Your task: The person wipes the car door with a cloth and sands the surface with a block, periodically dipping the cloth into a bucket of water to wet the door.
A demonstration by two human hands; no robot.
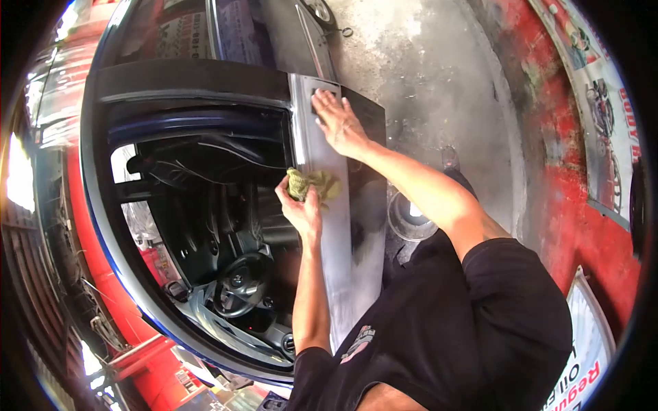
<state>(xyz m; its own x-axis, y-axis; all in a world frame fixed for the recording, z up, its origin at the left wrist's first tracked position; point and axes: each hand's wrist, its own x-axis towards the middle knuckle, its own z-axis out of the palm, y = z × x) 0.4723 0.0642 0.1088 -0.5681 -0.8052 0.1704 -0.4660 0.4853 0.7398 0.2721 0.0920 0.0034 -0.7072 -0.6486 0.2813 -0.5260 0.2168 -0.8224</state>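
My left hand [301,209] is closed around a crumpled yellow-green cloth [312,186], held at the window-opening edge of the car door. Part of the cloth hangs over the dull grey door panel [336,257]. Farther along the same panel, my right hand [339,125] lies flat with its fingers stretched out, near the door's end. Its palm side is hidden against the surface. The window opening beside my left hand shows the dark car interior, with a steering wheel [243,284].
A round container [411,218] stands on the wet concrete floor [452,89] beside my body. The dark roof pillar [192,81] runs across the car beyond the window. Along the right side is a red wall [555,137] with a banner [603,109].
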